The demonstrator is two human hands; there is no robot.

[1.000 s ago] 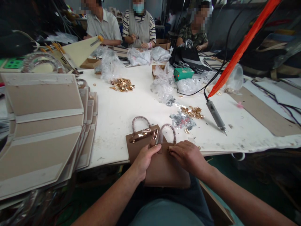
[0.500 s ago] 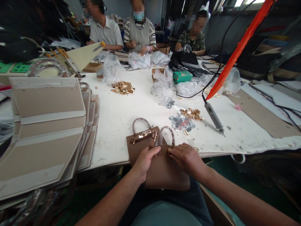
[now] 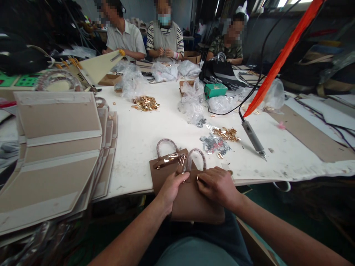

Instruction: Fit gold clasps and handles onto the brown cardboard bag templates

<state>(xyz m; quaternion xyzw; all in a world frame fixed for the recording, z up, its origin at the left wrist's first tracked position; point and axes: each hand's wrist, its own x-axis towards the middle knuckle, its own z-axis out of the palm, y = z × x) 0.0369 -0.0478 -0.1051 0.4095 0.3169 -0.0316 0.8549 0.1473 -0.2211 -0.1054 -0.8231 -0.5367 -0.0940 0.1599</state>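
A brown bag panel [image 3: 194,205] with a wrapped loop handle [image 3: 197,152] lies over my lap at the table's front edge. My left hand [image 3: 172,188] grips its upper left part, thumb on top, beside a gold buckle [image 3: 182,159]. Fingers closed, my right hand [image 3: 217,184] is at the panel's upper right, with a small gold piece [image 3: 198,178] at the fingertips. Behind the panel is another brown piece [image 3: 156,175] with its own wrapped handle and gold fittings. Further right lie grey metal plates [image 3: 215,144] and gold hardware [image 3: 226,133].
Stacked beige panels [image 3: 61,155] fill the left side. A grey electric screwdriver [image 3: 253,137] hangs by a cable and orange strip at right. Plastic bags, a green box [image 3: 215,90] and another gold pile [image 3: 146,103] lie farther back. Three people sit across the table [image 3: 166,125].
My right hand's fingers have shifted slightly at the gold piece. My left hand stays on the panel. Across the table, the middle person's hands have come closer together.
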